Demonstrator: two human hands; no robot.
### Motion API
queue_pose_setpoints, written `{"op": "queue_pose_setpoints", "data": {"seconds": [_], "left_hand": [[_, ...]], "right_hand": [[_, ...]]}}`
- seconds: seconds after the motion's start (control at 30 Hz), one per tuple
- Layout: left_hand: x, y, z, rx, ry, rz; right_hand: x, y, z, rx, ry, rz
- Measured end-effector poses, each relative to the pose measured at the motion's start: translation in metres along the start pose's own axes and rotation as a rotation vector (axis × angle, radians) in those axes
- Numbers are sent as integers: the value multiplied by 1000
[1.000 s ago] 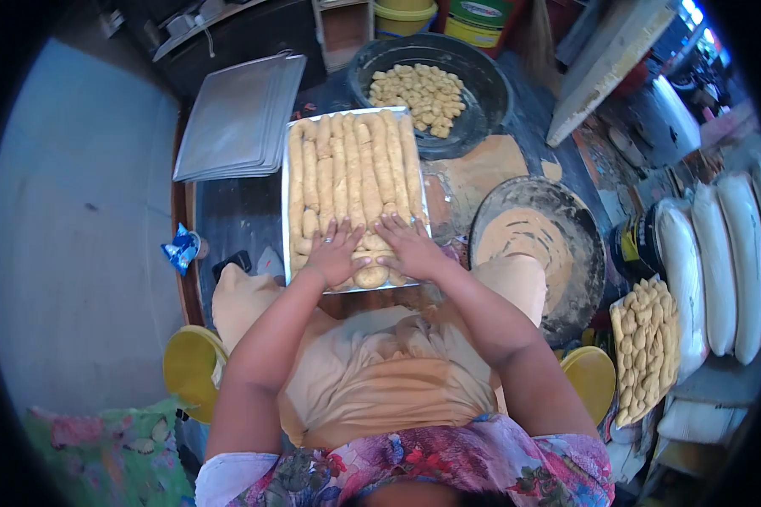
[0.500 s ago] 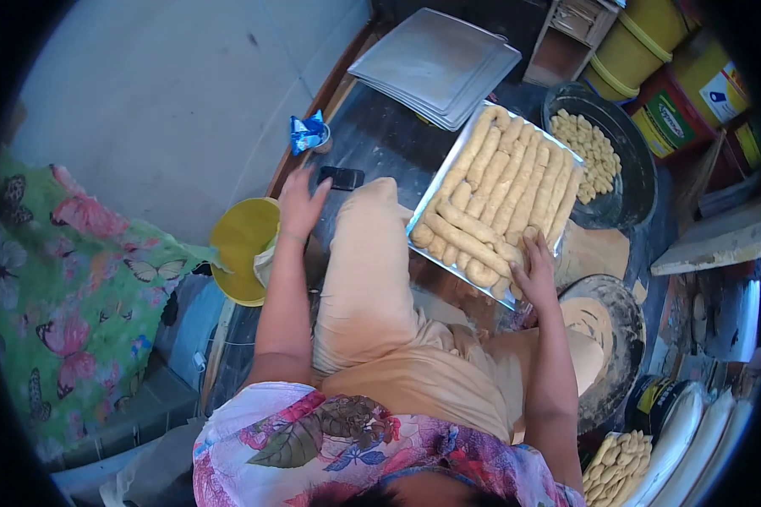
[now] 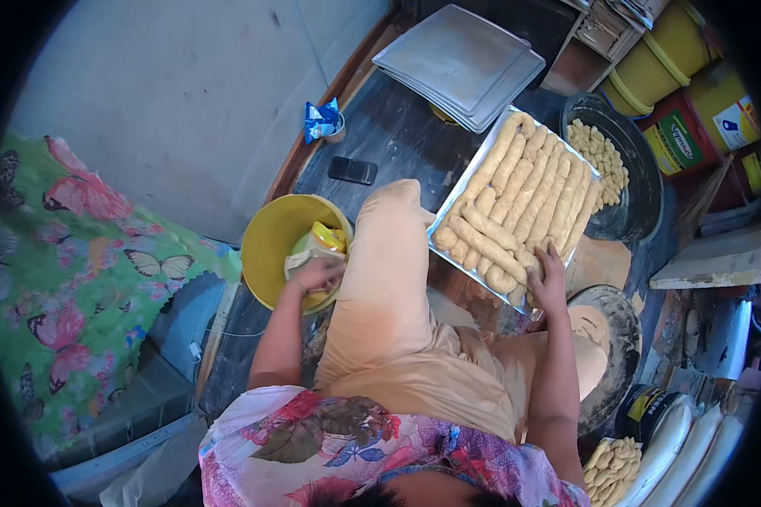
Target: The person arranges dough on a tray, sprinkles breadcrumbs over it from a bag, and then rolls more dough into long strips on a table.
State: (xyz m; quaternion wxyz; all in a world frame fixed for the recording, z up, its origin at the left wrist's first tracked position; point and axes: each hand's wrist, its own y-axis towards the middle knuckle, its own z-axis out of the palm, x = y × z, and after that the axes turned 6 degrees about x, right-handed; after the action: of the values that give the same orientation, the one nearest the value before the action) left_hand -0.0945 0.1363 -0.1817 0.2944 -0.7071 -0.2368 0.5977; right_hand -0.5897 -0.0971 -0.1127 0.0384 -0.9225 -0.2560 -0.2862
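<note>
My left hand [image 3: 320, 275] is down inside the rim of a yellow bucket [image 3: 258, 232], beside a pale cloth or bag [image 3: 304, 260] and a yellow packet [image 3: 329, 237]. Its fingers are mostly hidden, so its grip cannot be made out. My right hand [image 3: 551, 283] rests with thumb and fingers apart on the dough ends at the near right corner of a metal tray [image 3: 442, 228]. Long ropes of dough [image 3: 528, 190] lie side by side on this tray, with shorter ones across the near end.
A phone [image 3: 353, 171] and a cup with a blue wrapper [image 3: 322, 121] are on the dark floor. Flat metal trays [image 3: 461, 63] are stacked behind. A black basin [image 3: 643, 190] holds small dough pieces [image 3: 598, 160]. Another round black pan [image 3: 621, 338] sits by my right knee.
My left hand has moved from beside the phone down into the yellow bucket. My right hand stays at the tray corner. The whole view has shifted slightly.
</note>
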Motion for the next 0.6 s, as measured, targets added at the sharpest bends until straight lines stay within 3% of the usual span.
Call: {"op": "queue_pose_setpoints", "data": {"seconds": [0.1,0.2,0.3,0.33,0.43,0.5,0.6], "left_hand": [[8,39,-25,-290,-368,120],[37,97,-47,-526,528,25],[78,146,-47,-457,821,35],[18,118,-36,-240,691,-262],[31,139,-27,-287,866,-435],[84,168,-41,-266,779,-521],[109,153,-62,-145,851,-643]], "right_hand": [[-1,-1,3,-9,14,5],[-2,1,6,-16,14,8],[1,1,5,-15,27,15],[2,3,5,-16,37,15],[3,6,5,-18,25,16],[1,6,8,-23,11,15],[-1,7,6,-25,-8,7]]}}
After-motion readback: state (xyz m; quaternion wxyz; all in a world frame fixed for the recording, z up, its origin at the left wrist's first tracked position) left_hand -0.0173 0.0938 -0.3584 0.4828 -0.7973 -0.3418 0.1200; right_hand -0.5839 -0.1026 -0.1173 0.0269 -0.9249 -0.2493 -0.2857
